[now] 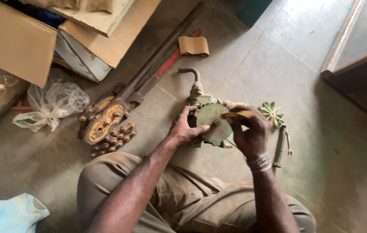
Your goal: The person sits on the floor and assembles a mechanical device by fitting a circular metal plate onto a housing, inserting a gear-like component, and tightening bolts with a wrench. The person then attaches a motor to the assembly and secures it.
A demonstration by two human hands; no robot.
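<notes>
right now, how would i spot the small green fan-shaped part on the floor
Start at the round green pump body that both hands are on, in the middle of the concrete floor. Just beyond the right hand lies the small pale green finned wheel, above a dark rod-like tool. Its radiating blades set it apart.
</notes>
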